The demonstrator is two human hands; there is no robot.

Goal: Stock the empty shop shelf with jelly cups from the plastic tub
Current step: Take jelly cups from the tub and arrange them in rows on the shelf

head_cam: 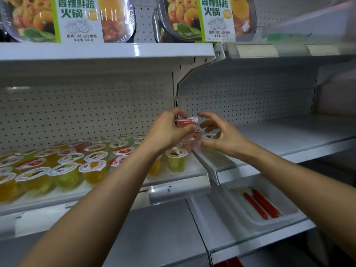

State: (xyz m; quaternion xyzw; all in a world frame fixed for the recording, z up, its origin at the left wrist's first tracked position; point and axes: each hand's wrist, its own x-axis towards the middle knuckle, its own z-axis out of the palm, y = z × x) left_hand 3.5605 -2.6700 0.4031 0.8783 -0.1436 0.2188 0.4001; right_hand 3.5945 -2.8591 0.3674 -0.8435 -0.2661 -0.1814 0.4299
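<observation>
Several jelly cups [65,170], yellow, green and red with white foil lids, fill the middle shelf [179,171] on the left. My left hand [169,130] grips a red jelly cup [186,122] above the shelf's right end. My right hand [219,133] hovers beside it with curled fingers, over a green-lidded cup [209,137] and red cups [189,144] at the shelf divider; whether it grips one I cannot tell. The plastic tub is out of view.
Hot-pot meal boxes [77,18] stand on the upper shelf. The shelf section to the right [289,135] is bare white metal. Below right, a clear tray [256,224] holds two red sausages [262,204]. A pegboard back panel [86,112] runs behind the cups.
</observation>
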